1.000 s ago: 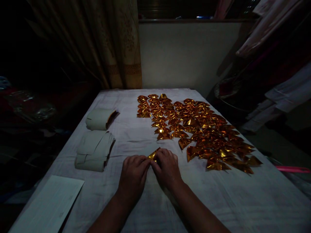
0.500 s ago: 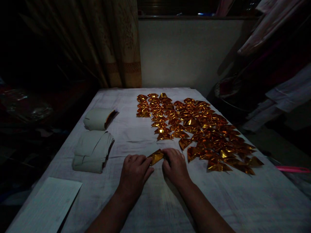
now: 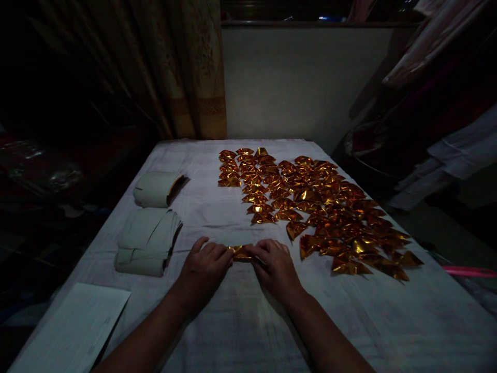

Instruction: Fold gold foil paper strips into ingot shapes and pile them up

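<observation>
A small strip of folded gold foil paper (image 3: 241,253) lies level between my two hands, just above or on the white tablecloth. My left hand (image 3: 205,265) pinches its left end, fingers closed. At the other end my right hand (image 3: 274,265) grips it between thumb and fingers. Beyond and to the right spread many folded gold foil pieces (image 3: 308,197), pointed at their ends and set in rough rows. Two stacks of paper sheets, pale side up, rest on the left: a nearer stack (image 3: 145,241) and a farther curved stack (image 3: 157,187).
A pale flat sheet or booklet (image 3: 73,326) lies at the table's near left corner. Behind the cloth-covered table (image 3: 202,171) are a curtain (image 3: 186,67) and a pale wall (image 3: 303,77). Hanging clothes (image 3: 466,145) and a pink object (image 3: 469,271) are off to the right.
The foil strip has turned from slanting to nearly level and shifted slightly left. My left hand has moved a little left, and its grip is now on the strip's left end.
</observation>
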The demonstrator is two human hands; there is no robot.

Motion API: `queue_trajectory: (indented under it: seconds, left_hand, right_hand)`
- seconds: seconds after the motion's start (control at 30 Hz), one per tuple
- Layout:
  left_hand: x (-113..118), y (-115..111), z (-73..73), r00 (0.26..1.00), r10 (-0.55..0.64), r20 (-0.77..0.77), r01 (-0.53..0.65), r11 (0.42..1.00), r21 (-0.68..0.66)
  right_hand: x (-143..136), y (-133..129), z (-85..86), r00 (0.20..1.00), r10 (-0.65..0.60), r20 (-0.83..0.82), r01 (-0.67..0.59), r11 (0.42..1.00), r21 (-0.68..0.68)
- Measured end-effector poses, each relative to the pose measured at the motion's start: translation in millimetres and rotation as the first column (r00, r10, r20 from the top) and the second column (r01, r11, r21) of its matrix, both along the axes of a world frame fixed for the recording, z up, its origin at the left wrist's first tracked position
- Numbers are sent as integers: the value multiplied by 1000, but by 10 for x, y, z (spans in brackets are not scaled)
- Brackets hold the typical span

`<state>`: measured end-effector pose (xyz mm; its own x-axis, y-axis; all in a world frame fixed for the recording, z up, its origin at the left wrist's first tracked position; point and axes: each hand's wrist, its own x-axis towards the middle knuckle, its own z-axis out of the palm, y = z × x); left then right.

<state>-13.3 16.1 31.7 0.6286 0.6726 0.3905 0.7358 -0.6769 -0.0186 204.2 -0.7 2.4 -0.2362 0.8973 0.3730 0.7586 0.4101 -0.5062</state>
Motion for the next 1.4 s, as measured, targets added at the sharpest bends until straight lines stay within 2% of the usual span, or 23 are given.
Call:
queue_trajectory:
  seconds: [0.2,0.33,0.43,0.57,0.8,1.0,1.23,1.4]
  left_hand:
    - [1,-118,-23,999,21,32,-18,997,-77]
    - [35,-288,-114,997,18,75,-8,991,-130]
    - [26,-364,-129,996,14,91,3,982,-186]
    - [-15,-381,-102,997,7,74,13,965,-263]
    - [-36,-381,-133,998,14,58,2,964,-265]
    - [-36,-381,-132,997,19,79,1,968,-251]
    - [-50,-384,-145,999,15,45,-5,978,-206]
    - [-44,-383,-141,1000,10,-14,-13,975,-221]
  right_hand:
    - [-36,-38,80,993,49,105,-57,995,76]
    - [-58,-65,101,984,153,88,-154,988,1]
    - [-25,-60,90,983,178,41,-176,982,-62]
    - [31,-42,74,992,123,-20,-125,986,-113]
    - [-49,-35,85,1000,12,6,-11,985,-173]
    - [-106,-19,86,998,-52,23,55,985,-165]
    - [-148,-9,87,995,-91,47,97,981,-166]
    - [-168,-17,112,993,-105,55,112,981,-157]
